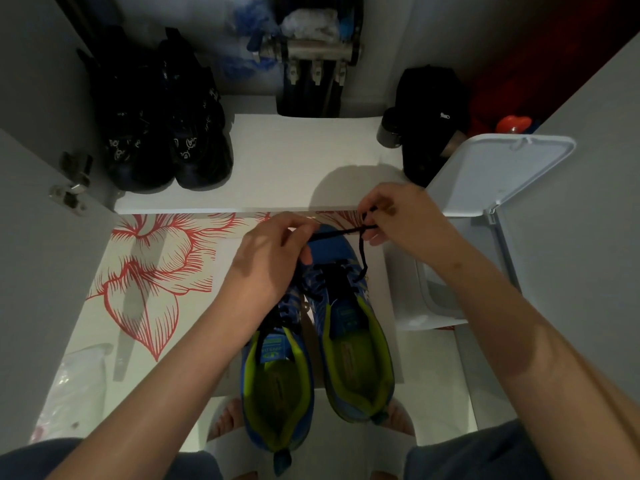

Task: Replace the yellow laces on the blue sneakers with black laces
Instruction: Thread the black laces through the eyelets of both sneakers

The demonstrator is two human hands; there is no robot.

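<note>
Head view, both hands (273,251) (398,216) pinching black lace (337,233) (taut) over blue sneakers (332,323)

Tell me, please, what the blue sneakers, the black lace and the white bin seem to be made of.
Blue sneakers: likely textile upper, matte, printed pattern; lime lining looks like soft fabric. Black lace: woven cord, matte, droops limply. White bin: probably plastic, smooth with faint sheen, moulded rounded lid.

Blue sneakers (317,344) lined lime-green, black lace (341,232), red-flowered white mat (156,278).
</note>
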